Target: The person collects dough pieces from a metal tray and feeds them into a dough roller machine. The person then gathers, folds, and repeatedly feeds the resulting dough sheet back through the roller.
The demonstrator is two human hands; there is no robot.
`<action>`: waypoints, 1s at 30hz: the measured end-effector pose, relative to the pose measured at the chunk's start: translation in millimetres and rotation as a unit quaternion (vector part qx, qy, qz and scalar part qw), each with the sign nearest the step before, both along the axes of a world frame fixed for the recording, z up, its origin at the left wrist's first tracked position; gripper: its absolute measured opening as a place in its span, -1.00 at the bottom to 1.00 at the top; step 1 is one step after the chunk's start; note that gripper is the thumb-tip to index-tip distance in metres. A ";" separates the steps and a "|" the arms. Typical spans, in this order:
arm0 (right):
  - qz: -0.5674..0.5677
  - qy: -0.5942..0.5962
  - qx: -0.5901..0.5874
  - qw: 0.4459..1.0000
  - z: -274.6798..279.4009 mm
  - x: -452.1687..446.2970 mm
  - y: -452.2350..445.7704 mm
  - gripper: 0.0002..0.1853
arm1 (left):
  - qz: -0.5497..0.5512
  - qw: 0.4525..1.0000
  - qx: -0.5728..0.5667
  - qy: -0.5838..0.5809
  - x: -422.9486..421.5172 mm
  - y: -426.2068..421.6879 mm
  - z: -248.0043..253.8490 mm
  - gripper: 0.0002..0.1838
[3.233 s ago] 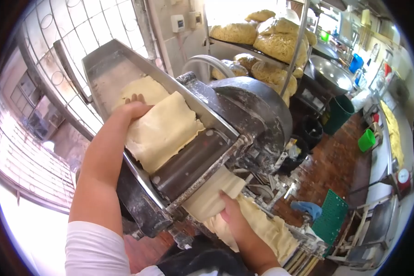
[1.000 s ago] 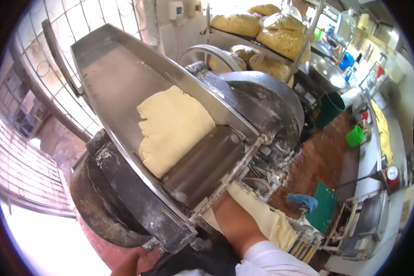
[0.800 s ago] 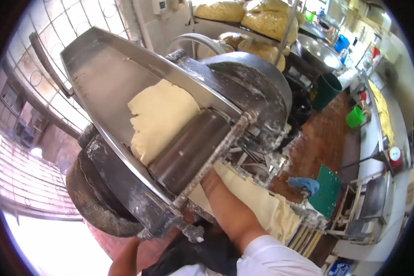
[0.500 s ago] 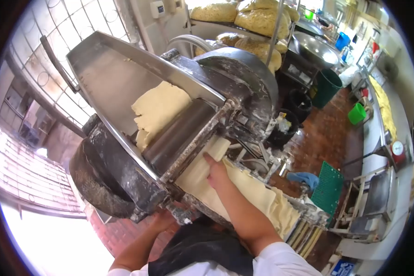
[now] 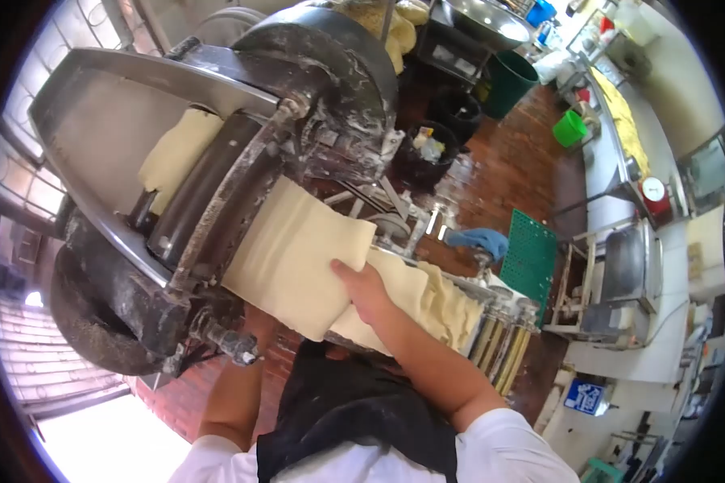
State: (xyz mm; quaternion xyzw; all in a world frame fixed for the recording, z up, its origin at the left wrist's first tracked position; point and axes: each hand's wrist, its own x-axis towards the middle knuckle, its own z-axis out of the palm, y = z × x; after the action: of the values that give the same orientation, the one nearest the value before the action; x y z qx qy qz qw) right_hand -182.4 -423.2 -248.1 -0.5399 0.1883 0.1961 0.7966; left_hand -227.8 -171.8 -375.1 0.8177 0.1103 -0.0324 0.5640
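A wide dough sheet (image 5: 290, 253) comes out below the dark roller (image 5: 197, 189) of the machine. My right hand (image 5: 361, 288) grips the sheet's outer edge, thumb on top and the other fingers hidden beneath. The rest of the dough (image 5: 179, 154) lies in the metal hopper (image 5: 105, 133) against the roller. Under my right hand, folded dough (image 5: 447, 310) rests in layers on the slatted conveyor (image 5: 503, 354). My left hand (image 5: 258, 324) is low beside the machine, near the sheet's lower edge; its fingers are hidden.
A metal knob (image 5: 238, 348) juts out at the machine's near corner. Beyond the conveyor are a green perforated mat (image 5: 530, 262) and a blue cloth (image 5: 479, 240). Black bins (image 5: 427, 157) and a green bin (image 5: 507, 84) stand on the brick floor. A scale (image 5: 654, 191) is at the right.
The sheet below the roller has grown longer, and my right hand has moved outward with its edge. Less dough remains in the hopper. The camera view has shifted right.
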 end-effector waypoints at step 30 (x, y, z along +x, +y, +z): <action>-0.081 0.042 -0.474 0.876 -114.8 -86.2 -126.3 -0.29 | -0.304 0.883 0.340 -0.109 42.6 -127.4 44.8 -0.23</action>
State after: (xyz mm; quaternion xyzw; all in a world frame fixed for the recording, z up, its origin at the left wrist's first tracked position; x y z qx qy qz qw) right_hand -268.6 -549.5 -362.9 -0.8269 0.3345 0.0408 0.4501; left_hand -185.2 -299.2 -330.3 0.9512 -0.2017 -0.0737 0.2218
